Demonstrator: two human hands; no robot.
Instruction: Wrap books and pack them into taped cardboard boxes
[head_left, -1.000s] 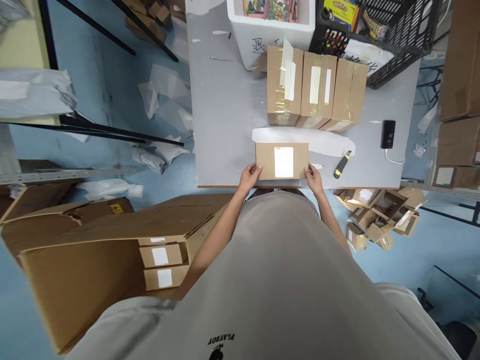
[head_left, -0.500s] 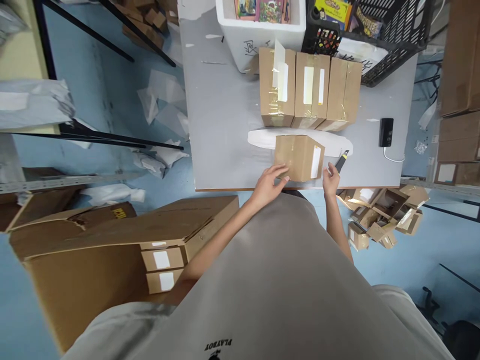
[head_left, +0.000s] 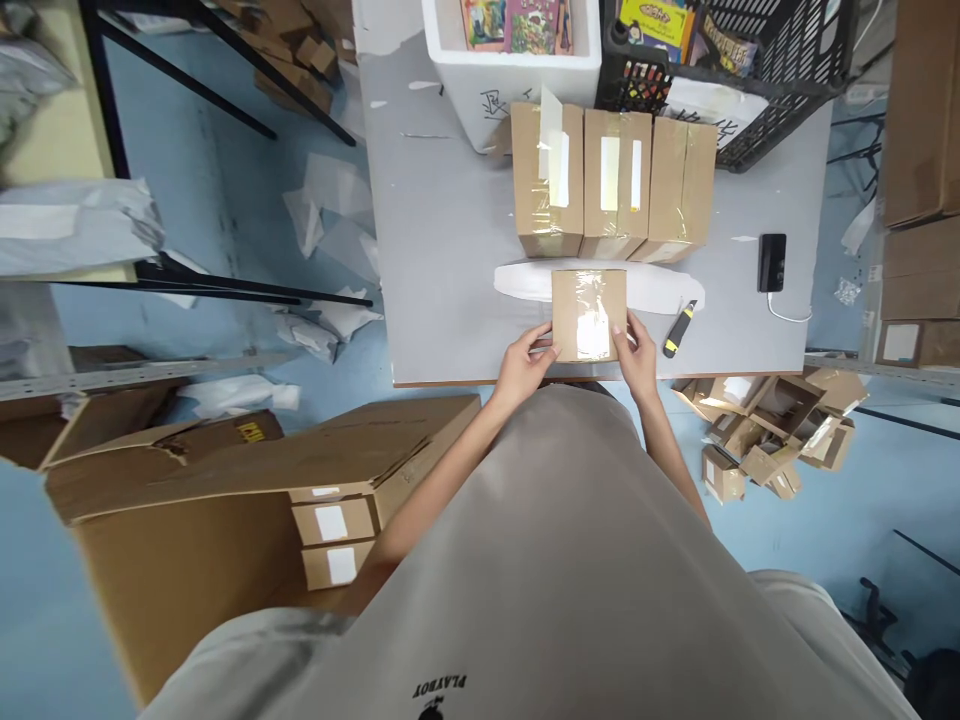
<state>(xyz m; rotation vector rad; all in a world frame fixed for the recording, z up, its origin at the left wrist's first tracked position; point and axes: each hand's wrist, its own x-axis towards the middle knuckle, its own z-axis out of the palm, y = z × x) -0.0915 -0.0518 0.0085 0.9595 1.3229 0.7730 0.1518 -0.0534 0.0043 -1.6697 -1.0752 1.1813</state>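
A small cardboard box (head_left: 568, 300) stands near the front edge of the grey table, with clear tape and a white label on the side that faces up. My left hand (head_left: 523, 364) grips its left side, fingers and thumb at the lower corner. On the opposite side my right hand (head_left: 635, 358) holds the box the same way. To the right of that hand lies a yellow and black box cutter (head_left: 679, 330). Behind the box is a long white strip (head_left: 660, 289). Three taped cardboard boxes (head_left: 618, 215) stand in a row beyond it.
At the back are a white bin (head_left: 517, 80) with colourful packs and a black plastic crate (head_left: 806, 70). A black device (head_left: 772, 262) with a white cable lies at the right. Opened boxes (head_left: 772, 435) are piled on the floor; a large carton (head_left: 187, 560) stands at left.
The small box has been turned so its taped, labelled side faces up. My right hand has moved left from beside the box cutter onto the box.
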